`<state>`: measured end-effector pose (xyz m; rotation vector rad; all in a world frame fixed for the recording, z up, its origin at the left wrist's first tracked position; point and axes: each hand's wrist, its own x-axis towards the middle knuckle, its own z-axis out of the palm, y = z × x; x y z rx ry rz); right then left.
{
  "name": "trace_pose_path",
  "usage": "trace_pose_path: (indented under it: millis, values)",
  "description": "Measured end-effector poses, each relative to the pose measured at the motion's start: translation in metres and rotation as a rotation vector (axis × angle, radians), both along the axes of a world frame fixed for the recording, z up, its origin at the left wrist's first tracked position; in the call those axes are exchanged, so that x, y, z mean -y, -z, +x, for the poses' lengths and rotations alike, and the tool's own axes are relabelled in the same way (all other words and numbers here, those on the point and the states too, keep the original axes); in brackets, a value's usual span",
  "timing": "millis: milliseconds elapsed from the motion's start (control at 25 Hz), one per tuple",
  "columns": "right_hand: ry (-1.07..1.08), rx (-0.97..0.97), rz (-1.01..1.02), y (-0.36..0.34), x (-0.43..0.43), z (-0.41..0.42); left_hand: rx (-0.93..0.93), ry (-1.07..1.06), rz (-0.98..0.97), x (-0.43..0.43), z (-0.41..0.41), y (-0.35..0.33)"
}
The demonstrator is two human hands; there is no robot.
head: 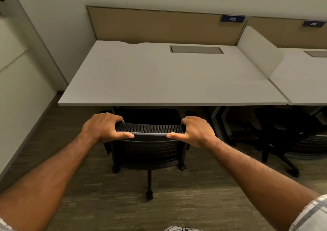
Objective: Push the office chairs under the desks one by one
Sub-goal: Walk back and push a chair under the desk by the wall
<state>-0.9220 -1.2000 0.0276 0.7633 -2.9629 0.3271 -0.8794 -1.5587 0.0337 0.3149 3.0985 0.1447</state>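
- Carpeted floor and pale walls framed a white desk bearing the plate "212".
- Black office chair stood before this desk, its seat partly beneath the front edge.
- Left hand and right hand each clasped an end of the mesh backrest top.
- Second chair sat under the neighbouring desk.

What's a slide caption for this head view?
Both hands, left and right, grip the black chair's backrest at desk 212.
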Motion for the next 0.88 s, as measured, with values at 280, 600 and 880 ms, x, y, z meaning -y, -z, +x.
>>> trace_pose_path:
  millis: [280,600,880]
  values:
    - [0.054,0.028,0.005,-0.001,0.000,-0.012,-0.024,0.059,0.025,-0.001,-0.029,0.002]
    - [0.096,-0.011,-0.021,0.003,-0.025,-0.062,0.011,0.062,0.054,-0.026,-0.081,0.003]
    - [0.117,-0.002,0.004,0.005,-0.077,-0.121,-0.007,0.044,0.072,-0.083,-0.119,0.007]
